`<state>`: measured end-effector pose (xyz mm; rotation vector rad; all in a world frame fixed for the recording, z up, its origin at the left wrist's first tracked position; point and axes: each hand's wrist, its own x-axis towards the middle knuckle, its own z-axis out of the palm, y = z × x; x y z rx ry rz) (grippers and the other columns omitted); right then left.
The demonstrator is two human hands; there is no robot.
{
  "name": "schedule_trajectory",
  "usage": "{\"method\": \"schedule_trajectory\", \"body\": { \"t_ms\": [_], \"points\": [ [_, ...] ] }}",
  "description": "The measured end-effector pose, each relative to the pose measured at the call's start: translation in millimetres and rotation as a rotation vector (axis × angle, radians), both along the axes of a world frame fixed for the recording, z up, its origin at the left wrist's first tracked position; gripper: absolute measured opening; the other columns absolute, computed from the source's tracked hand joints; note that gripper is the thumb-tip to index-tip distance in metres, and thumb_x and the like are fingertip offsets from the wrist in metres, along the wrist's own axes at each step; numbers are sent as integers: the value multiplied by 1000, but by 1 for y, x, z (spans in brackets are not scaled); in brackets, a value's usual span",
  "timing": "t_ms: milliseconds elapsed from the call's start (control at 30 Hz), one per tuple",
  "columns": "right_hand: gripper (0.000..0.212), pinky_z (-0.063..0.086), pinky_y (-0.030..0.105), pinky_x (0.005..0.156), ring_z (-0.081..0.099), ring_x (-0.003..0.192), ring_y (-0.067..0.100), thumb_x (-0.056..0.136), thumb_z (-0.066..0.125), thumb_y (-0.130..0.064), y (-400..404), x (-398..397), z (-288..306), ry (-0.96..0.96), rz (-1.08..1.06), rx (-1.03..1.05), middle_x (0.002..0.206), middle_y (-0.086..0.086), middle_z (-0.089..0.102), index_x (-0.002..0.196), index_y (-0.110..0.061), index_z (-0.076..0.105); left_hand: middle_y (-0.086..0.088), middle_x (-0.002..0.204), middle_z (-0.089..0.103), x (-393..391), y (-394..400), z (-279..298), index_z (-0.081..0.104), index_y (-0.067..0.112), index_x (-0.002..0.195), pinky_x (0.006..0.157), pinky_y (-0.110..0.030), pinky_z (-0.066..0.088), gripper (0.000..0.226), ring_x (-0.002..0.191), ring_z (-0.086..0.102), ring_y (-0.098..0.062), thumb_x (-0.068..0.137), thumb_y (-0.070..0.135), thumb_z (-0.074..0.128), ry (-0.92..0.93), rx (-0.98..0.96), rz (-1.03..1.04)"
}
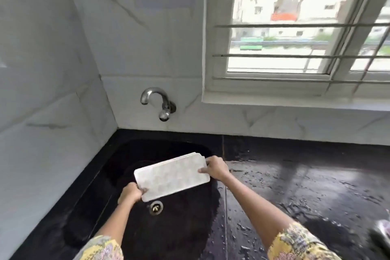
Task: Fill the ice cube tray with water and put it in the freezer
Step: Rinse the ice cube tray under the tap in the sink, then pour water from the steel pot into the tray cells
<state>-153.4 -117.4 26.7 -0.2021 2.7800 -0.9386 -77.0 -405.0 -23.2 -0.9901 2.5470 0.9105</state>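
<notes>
I have the ice cube tray [172,176] over the black sink [118,154], clear of its floor, above the drain [156,207]. Long axis runs 8 to 2 o'clock. Left hand [132,193] pinches the 8 o'clock end; right hand [216,168] pinches the 2 o'clock end, fingers curled on the rim. Tap [157,101] sits on the wall at 12 o'clock from the tray, well apart, no water running. Spout points left; left hand is nearer it. Wet worktop [306,186] at 3 o'clock.
</notes>
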Motion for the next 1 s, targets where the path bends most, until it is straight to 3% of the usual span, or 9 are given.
{"method": "schedule_trajectory", "body": {
  "t_ms": [167,267,367,600,700,767,833,900,1000],
  "points": [
    [24,33,25,63,53,78,17,80,66,-33,55,4,0,31,-262,-172,88,6,65,83,-10,61,-20,96,67,-42,63,20,64,0,93,71,-38,54,26,94,65,-35,90,26,60,95,77,-96],
    [18,31,24,63,49,75,15,80,66,-29,110,18,4,68,-398,-195,80,1,58,77,-14,55,-11,73,58,-54,116,21,54,9,72,46,-26,45,22,68,59,-26,89,19,63,103,146,-211],
    [13,32,25,63,50,74,16,76,67,-23,174,40,3,81,-531,-173,81,8,61,76,-12,59,-3,55,52,-65,167,20,51,13,62,38,-16,38,30,37,49,-9,85,21,69,-51,216,-417],
    [30,45,32,74,61,91,28,75,67,-22,287,105,-16,-57,-700,-68,96,17,68,92,2,67,1,56,56,-32,293,39,53,9,81,45,-18,47,20,70,69,-12,89,25,63,-364,237,-637],
    [14,39,28,62,55,76,22,72,66,-18,310,125,-17,-97,-698,-63,77,13,64,71,-5,63,-4,72,64,-9,320,33,53,8,81,59,-20,52,28,67,60,-13,88,32,63,-420,166,-603],
    [25,33,27,56,49,71,19,71,65,-15,318,134,-22,-133,-681,-49,61,4,51,54,-14,47,-2,50,67,8,330,28,54,6,74,63,-24,56,34,61,64,-12,83,35,69,-386,92,-560],
    [21,36,26,61,55,77,22,72,65,-18,322,142,-28,-158,-667,25,70,7,58,59,-13,50,-1,34,60,27,343,28,54,6,71,68,-27,61,34,55,65,-13,80,33,72,-317,38,-532],
    [23,44,28,69,61,93,28,75,67,-25,323,146,-35,-146,-667,117,95,15,66,84,-4,64,0,45,66,47,356,32,56,8,74,75,-29,61,30,58,67,-13,82,33,71,-233,-43,-541],
    [35,50,29,76,62,99,28,81,63,-28,320,152,-39,-115,-655,245,106,15,66,105,-3,65,-5,108,68,68,366,30,59,11,106,88,-32,52,34,102,67,-22,84,36,66,-32,-264,-545]
  ]
}}
